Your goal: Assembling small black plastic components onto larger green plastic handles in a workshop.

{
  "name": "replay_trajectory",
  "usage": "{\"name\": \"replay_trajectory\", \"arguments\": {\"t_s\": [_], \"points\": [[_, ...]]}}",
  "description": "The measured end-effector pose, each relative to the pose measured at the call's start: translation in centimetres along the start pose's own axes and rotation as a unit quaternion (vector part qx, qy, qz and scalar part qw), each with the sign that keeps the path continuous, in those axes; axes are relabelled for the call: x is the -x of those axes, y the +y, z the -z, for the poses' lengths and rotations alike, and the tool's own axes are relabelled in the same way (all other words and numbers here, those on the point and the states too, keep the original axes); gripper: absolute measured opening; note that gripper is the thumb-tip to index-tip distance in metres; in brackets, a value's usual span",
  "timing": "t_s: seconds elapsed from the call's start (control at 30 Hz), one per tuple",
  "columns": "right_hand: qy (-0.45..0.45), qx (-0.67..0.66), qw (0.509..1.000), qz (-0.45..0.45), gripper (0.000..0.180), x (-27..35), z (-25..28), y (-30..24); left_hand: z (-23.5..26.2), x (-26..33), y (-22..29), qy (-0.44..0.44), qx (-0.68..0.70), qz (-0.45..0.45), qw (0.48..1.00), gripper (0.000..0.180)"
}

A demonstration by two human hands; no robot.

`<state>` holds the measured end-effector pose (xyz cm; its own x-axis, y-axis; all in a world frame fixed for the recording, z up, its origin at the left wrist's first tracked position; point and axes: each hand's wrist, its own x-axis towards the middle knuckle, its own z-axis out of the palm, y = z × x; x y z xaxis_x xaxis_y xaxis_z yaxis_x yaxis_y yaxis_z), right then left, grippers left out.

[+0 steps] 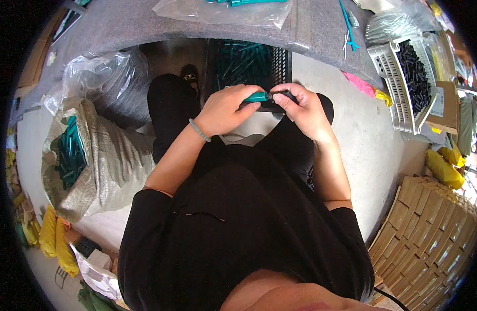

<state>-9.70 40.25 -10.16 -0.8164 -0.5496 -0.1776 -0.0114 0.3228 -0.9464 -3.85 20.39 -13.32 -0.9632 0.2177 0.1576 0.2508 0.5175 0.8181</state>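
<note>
teal piece and black piece held end to end between two hands

the left hand [224, 110] pinches a teal piece [257, 97] between thumb and fingers, and the right hand [307, 113] pinches a black piece [286, 94] the same way. the two pieces are roughly in line above the person's lap, their near ends together; whether one is seated inside the other, i cannot tell. a pale bracelet [199, 130] circles the left wrist.

just beyond the hands, a dark crate [281, 67] full of teal parts [241, 59] sits below the edge of a grey-covered surface [321, 44]. on that surface lies a clear plastic bag [223, 16] with more teal items at it. to the left, an open woven sack [111, 166] holds teal parts too, with a clear wrapped bundle [111, 83] behind it. to the right, a white crate [386, 67] is filled with small black parts [413, 78], and stacked cardboard [430, 233] stands nearer the person.
</note>
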Motion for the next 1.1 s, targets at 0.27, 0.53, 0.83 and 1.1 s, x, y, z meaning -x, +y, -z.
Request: {"name": "replay_trajectory", "arguments": {"t_s": [0.27,0.53,0.83,1.1], "points": [[-0.005,0.181,0.976,0.121,0.017,0.2,-0.5,-1.4,-0.2,-0.1,-0.7,-0.005,-0.052,0.014,0.999,0.028],[0.026,0.229,0.962,0.148,0.017,1.8,-3.6,0.4,-2.5,2.4,-1.0,0.008,-0.032,0.121,0.992,0.03],[0.055,0.253,0.958,0.127,0.016,3.9,-6.4,0.0,-2.2,5.7,-0.6,0.031,-0.033,0.087,0.995,0.031],[0.061,0.292,0.945,0.132,0.021,5.4,-8.1,1.2,-2.5,7.6,0.6,0.009,-0.008,0.163,0.986,0.034]]}}
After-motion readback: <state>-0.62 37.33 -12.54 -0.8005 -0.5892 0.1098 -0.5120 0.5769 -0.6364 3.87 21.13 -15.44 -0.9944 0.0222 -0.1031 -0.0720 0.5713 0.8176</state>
